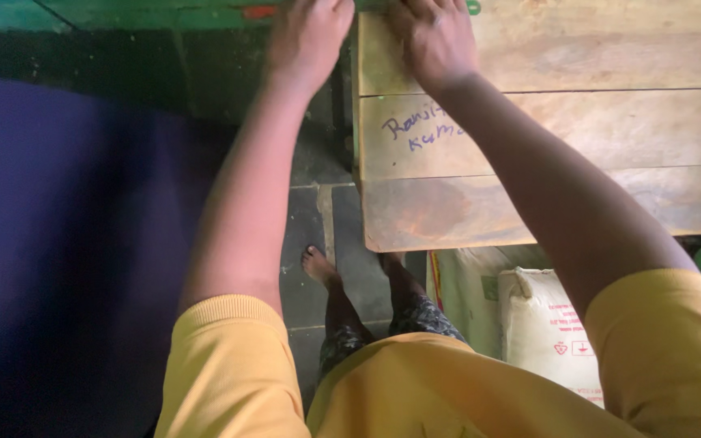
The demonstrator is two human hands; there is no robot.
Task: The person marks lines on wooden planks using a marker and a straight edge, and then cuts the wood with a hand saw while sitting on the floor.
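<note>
Wooden bench: L hand at edge, R hand on top.

Hands: two. Left hand at 11 o'clock, right hand at 12 o'clock, both at the top edge, fingers cut off by the frame.

Wooden planks: three, laid side by side as one tabletop, running from 12 to 3 o'clock.

Sacks: two under the table at 5 o'clock, one white sack with red print, one paler sack just beside it.

Bare feet: one clearly seen, a foot near centre on the stone floor; a second is too shadowed to count.

Yellow sleeves: two, at 7 and 4 o'clock.

Dark blue cloth: one, at 9 o'clock.
</note>
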